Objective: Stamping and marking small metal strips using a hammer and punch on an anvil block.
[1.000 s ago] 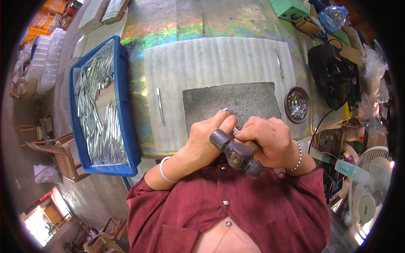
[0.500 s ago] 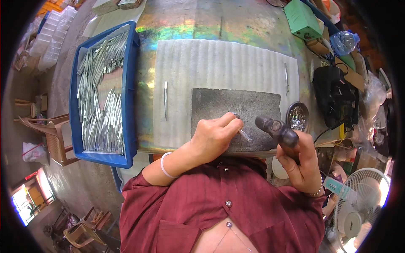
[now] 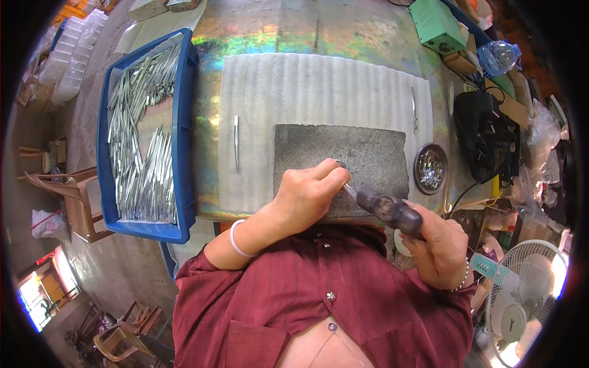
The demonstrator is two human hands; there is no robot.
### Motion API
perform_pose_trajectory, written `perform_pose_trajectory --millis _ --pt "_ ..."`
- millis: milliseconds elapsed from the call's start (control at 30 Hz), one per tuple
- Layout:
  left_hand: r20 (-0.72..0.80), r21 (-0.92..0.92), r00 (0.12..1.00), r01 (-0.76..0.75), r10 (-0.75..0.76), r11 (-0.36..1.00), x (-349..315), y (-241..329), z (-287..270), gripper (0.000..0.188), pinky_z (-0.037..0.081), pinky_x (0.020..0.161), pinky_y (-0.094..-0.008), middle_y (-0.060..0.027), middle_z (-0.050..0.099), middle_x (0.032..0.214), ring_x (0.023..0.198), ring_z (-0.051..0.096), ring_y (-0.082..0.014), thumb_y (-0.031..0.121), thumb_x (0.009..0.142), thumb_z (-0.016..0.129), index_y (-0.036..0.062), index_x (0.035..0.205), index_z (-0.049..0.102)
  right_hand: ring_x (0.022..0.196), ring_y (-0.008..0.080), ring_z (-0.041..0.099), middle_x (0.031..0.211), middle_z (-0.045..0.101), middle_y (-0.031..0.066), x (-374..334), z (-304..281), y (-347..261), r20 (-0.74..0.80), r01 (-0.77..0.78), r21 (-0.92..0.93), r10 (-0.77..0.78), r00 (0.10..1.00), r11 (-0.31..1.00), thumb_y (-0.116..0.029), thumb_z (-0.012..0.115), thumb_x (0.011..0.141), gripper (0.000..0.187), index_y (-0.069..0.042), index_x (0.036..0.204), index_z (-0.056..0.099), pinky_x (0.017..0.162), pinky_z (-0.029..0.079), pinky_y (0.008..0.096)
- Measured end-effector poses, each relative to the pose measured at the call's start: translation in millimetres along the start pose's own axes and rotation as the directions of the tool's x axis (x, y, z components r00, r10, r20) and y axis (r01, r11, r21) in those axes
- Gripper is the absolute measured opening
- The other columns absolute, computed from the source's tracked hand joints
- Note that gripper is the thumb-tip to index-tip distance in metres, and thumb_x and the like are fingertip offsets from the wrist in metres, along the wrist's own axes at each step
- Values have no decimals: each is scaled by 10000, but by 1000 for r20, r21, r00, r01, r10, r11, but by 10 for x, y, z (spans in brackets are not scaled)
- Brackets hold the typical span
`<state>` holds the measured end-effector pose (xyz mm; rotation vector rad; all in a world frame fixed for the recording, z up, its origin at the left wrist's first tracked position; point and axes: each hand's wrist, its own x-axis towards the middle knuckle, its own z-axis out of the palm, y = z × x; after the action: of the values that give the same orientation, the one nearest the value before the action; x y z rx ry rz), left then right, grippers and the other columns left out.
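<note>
My left hand (image 3: 310, 191) is closed in a pinch over the dark grey slab (image 3: 380, 147). Shiny, narrow metal tips jut from its fingers; they look like tweezers (image 3: 350, 190), most of which my hand hides. A hammer (image 3: 388, 208) with a dark, stubby head is gripped in my right hand (image 3: 438, 245). One end of the hammer head is right by the tips of the tweezers; whether they touch I cannot make out. Another pair of tweezers (image 3: 236, 144) lies on the white foam sheet (image 3: 257, 92), left of the slab.
At left stands a blue tray (image 3: 185, 122) full of slim metal tweezers. A round dish (image 3: 431, 189) of small shiny pieces sits right of the slab, with a slender metal piece (image 3: 413, 109) above it. Farther right are a black device (image 3: 481, 132), a green box (image 3: 437, 26) and a fan (image 3: 521, 300).
The hammer head has come down and to the left, to the tips of the tweezers. My left hand keeps its pinch over the slab. The whole view has shifted slightly.
</note>
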<state>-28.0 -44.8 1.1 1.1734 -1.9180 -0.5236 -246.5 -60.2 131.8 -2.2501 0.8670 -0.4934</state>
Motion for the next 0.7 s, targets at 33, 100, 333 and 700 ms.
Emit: perform_pose_trajectory --millis 33,100,333,700 --pt "6 -2 1000 2 -2 1000 1 2 0 223 444 454 -348 -61 521 758 569 571 -251 -29 663 568 72 856 521 642 188 653 786 645 123 6 36 30 -21 41 -9 -41 999 999 -26 584 807 348 72 1137 532 608 508 253" --pt "6 -3 1000 -2 2 1000 1 -2 -10 228 444 454 -348 -61 521 759 573 571 -252 -31 660 568 72 857 520 650 194 657 791 646 126 19 37 20 -40 82 -20 -83 996 996 -28 585 808 345 76 1132 534 611 509 255" --pt "18 -2 1000 11 -11 1000 0 -2 -6 245 444 454 -345 -53 523 764 586 576 -248 -36 654 567 79 865 519 703 254 655 880 629 182 6 36 4 -1 52 -13 -52 999 999 26 626 739 427 69 1152 525 585 519 297" --pt "18 -23 1000 9 -8 1000 34 65 -23 220 446 456 -343 -54 523 750 586 578 -244 -38 665 571 79 846 526 553 222 560 682 548 109 85 -345 -278 430 33 -152 36 902 988 -40 588 782 399 62 1164 529 478 435 298"
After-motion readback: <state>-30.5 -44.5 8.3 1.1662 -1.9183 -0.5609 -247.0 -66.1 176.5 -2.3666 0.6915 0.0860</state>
